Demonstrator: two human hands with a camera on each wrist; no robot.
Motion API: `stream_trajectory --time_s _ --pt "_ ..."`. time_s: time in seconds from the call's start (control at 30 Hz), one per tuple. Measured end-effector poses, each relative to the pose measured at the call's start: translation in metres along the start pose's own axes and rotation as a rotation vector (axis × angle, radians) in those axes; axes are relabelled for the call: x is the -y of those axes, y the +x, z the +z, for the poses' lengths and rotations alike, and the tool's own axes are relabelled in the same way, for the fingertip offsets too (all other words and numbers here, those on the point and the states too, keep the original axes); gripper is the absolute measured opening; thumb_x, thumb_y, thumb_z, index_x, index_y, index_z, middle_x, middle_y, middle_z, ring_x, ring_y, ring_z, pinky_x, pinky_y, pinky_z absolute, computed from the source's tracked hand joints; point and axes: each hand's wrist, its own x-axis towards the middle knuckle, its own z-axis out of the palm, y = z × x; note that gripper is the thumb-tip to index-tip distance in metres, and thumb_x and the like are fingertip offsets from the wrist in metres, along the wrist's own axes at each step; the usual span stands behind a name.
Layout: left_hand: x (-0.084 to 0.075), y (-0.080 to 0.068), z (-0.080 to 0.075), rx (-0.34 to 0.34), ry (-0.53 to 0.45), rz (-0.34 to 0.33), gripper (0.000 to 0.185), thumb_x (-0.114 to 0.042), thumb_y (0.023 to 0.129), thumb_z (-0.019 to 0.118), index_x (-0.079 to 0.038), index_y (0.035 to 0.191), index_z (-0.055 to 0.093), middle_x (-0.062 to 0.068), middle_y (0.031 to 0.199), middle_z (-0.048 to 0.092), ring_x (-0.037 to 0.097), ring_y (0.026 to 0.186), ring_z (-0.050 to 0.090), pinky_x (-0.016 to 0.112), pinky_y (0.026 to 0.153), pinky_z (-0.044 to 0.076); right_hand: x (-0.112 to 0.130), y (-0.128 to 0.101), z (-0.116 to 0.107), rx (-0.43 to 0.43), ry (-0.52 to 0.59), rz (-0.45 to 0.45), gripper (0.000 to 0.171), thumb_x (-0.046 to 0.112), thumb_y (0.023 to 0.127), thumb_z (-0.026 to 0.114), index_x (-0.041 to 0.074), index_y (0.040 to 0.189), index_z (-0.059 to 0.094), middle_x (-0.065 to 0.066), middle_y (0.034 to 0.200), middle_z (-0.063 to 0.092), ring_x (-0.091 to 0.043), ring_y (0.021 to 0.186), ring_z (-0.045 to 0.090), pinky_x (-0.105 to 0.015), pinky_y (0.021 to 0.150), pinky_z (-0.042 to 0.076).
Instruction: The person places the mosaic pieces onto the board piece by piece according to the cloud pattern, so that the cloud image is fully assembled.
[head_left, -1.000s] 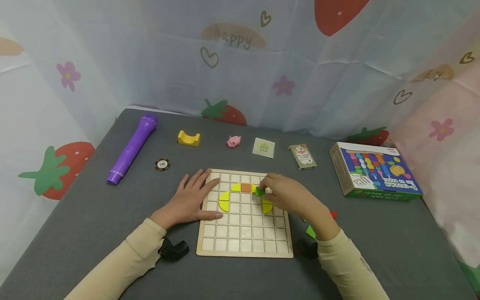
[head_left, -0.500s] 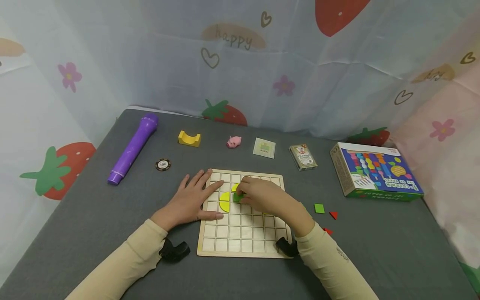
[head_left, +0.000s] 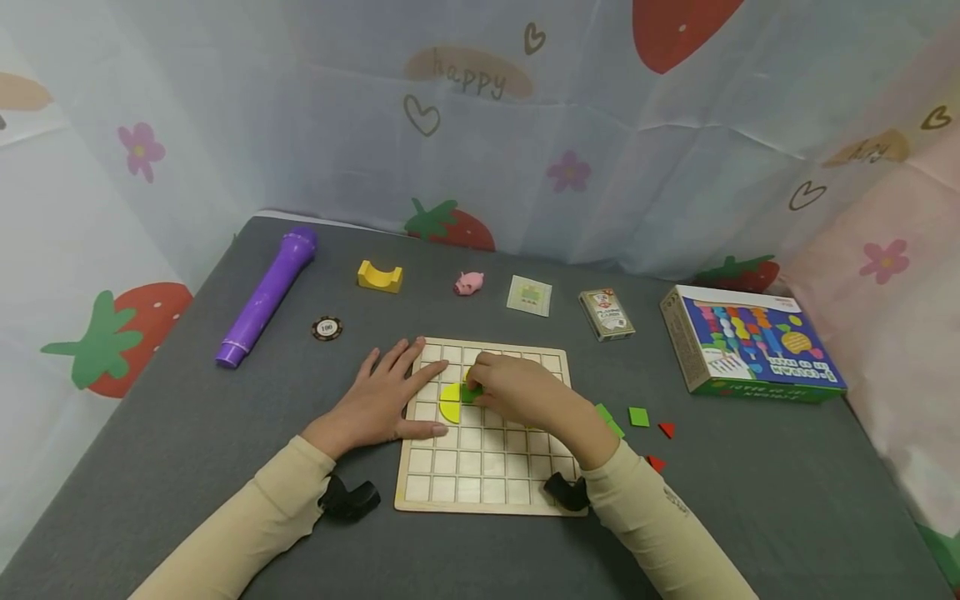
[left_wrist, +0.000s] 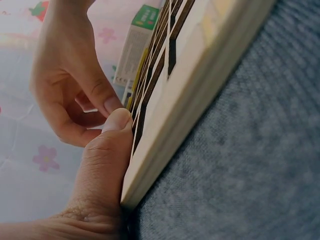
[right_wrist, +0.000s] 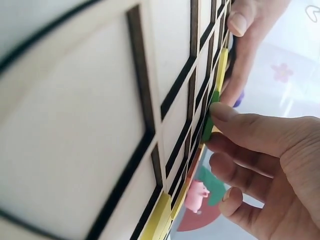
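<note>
A wooden grid board point(head_left: 468, 490) lies on the dark grey tabletop. My left hand point(head_left: 363, 408) rests on its left edge with fingers spread, the thumb lying along the grid in the left wrist view. My right hand point(head_left: 528, 396) pinches a green square tile point(right_wrist: 209, 122) between thumb and fingertips, right at the grid surface. That tile is just right of two yellow rounded pieces point(head_left: 450, 411). More yellow pieces point(right_wrist: 157, 220) and an orange one point(right_wrist: 194, 167) sit on the board in the right wrist view; the right hand mostly hides them from the head view.
Right of the board lie loose green tiles point(head_left: 638, 417) and red triangles point(head_left: 667, 430). Behind are a purple microphone point(head_left: 266, 298), poker chip point(head_left: 327, 328), yellow block point(head_left: 379, 277), pink pig point(head_left: 468, 283), small printed card point(head_left: 529, 296), playing-card box point(head_left: 606, 314) and game box point(head_left: 753, 342).
My right hand has carried the green tile leftward across the board, from the right-hand yellow pieces to beside the left-hand ones. The left hand has stayed in place.
</note>
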Motion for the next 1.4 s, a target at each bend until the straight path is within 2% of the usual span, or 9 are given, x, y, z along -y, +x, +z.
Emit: stream_trajectory --time_s 0.5,0.67,0.8,1.0,1.2,1.4 --pt "0.0 0.002 0.0 -0.01 0.013 0.004 0.086 -0.065 0.081 0.062 -0.022 0.15 0.035 0.018 0.158 0.017 0.041 0.144 0.016 0.067 0.11 0.013 0.003 -0.002 -0.002 0.001 0.005 0.009 0.016 0.022 0.093 0.065 0.013 0.106 0.067 0.002 0.101 0.06 -0.009 0.088 0.059 -0.027 0.08 0.051" --pt "0.001 0.002 0.002 0.012 -0.005 -0.005 0.088 -0.067 0.081 0.06 -0.024 0.151 0.032 0.017 0.16 0.013 0.039 0.146 0.013 0.066 0.112 0.01 -0.007 -0.012 -0.008 -0.015 0.083 0.046 0.02 0.023 0.093 0.065 0.014 0.111 0.066 0.002 0.105 0.06 -0.009 0.087 0.058 -0.027 0.079 0.051" --pt "0.001 0.001 0.002 0.007 -0.019 0.003 0.087 -0.066 0.081 0.061 -0.023 0.151 0.032 0.017 0.159 0.013 0.04 0.146 0.013 0.066 0.111 0.01 -0.022 -0.028 -0.016 -0.039 0.14 0.118 0.025 0.023 0.091 0.067 0.015 0.115 0.065 0.001 0.109 0.061 -0.01 0.087 0.059 -0.029 0.078 0.052" --pt "0.0 0.0 0.001 0.014 -0.051 0.011 0.088 -0.063 0.082 0.063 -0.02 0.151 0.032 0.019 0.159 0.011 0.04 0.146 0.01 0.064 0.113 0.007 -0.045 -0.059 -0.023 -0.042 0.154 0.191 0.025 0.021 0.093 0.065 0.012 0.116 0.063 -0.002 0.109 0.061 -0.013 0.087 0.059 -0.032 0.076 0.052" --pt "-0.004 0.0 -0.003 0.023 -0.039 0.009 0.088 -0.063 0.081 0.063 -0.02 0.151 0.033 0.018 0.159 0.011 0.039 0.146 0.01 0.062 0.114 0.008 -0.072 -0.096 -0.017 -0.068 0.21 0.236 0.023 0.016 0.094 0.063 0.008 0.116 0.061 -0.005 0.107 0.062 -0.017 0.09 0.061 -0.035 0.075 0.052" --pt "0.003 0.001 -0.004 0.009 -0.039 0.026 0.087 -0.063 0.081 0.063 -0.02 0.151 0.034 0.018 0.159 0.013 0.039 0.146 0.012 0.062 0.114 0.01 -0.091 -0.125 -0.01 -0.066 0.213 0.301 0.024 0.011 0.093 0.064 0.005 0.116 0.061 -0.009 0.109 0.062 -0.023 0.093 0.061 -0.039 0.077 0.053"
